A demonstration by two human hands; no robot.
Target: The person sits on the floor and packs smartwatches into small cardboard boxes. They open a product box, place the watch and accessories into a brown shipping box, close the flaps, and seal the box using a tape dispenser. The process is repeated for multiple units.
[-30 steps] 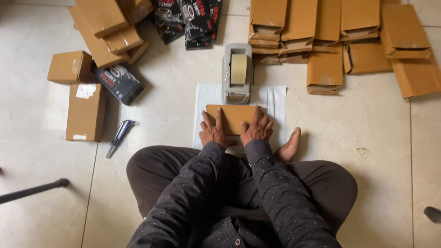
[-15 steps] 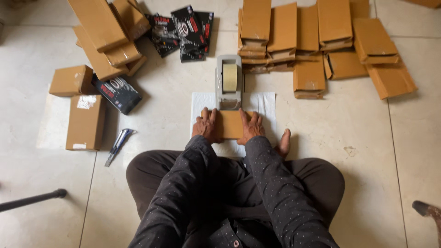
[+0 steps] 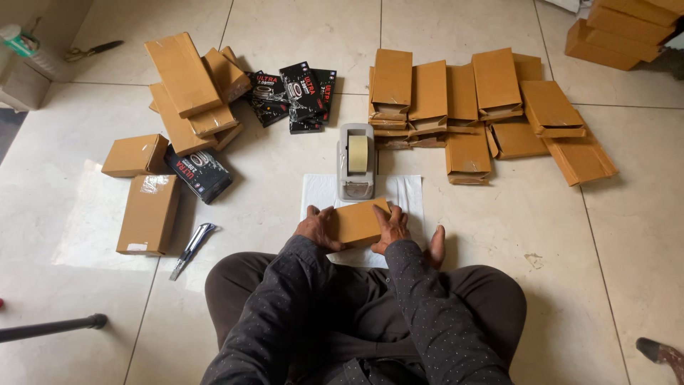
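— Two hands on one box, is that it?

— Yes. A person sits cross-legged on the tiled floor [image 3: 499, 235]. Biggest group first: a row of flat brown cartons [image 3: 470, 100] lies toward the far right of the floor, and a looser heap of brown boxes [image 3: 189, 89] toward the far left, with black packets [image 3: 299, 89] between them.

— And in the middle?

— A white sheet [image 3: 410, 196] lies on the floor just in front of the knees. A grey tape dispenser [image 3: 356, 160] stands on its far edge. The small brown box [image 3: 360, 221] lies on the sheet, just beside the dispenser.

— The hands?

— The left hand [image 3: 318, 227] presses its left end, the right hand [image 3: 390, 227] its right end, fingers spread flat over the top.

— Anything smaller?

— A utility knife [image 3: 191, 249] lies on the floor to the left.
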